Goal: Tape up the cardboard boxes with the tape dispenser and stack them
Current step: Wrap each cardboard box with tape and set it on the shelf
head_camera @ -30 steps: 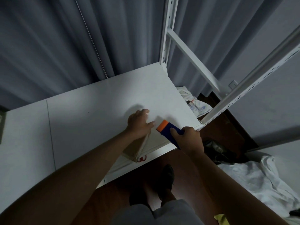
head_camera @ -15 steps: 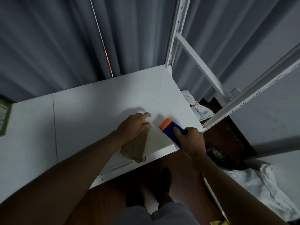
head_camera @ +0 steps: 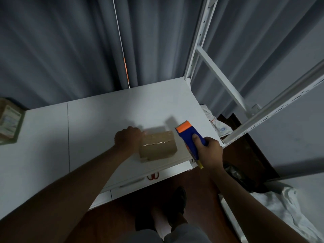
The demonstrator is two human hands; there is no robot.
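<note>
Head view: looking down at a white shelf (head_camera: 98,130).
Box: small cardboard box (head_camera: 157,146) lies flat near the shelf's near edge, right of centre, flaps closed with a seam across its top.
Left hand: left hand (head_camera: 128,140) touches the box's left end; fingers curled, whether they grip it I cannot tell.
Right hand: right hand (head_camera: 209,152) grasps the blue and orange tape dispenser (head_camera: 190,137), just right of the box, orange end pointing far.
Far left: another box (head_camera: 9,120) at the shelf's edge.
Behind: grey curtain (head_camera: 70,41); white rack post (head_camera: 198,37) on the right.
Lower right: white cloth (head_camera: 280,207) on the floor.

A plain brown cardboard box (head_camera: 158,146) is seen just right of the left hand (head_camera: 127,141); a blue, orange-tipped plastic tape dispenser (head_camera: 190,137) is held in the right hand (head_camera: 209,153).
</note>
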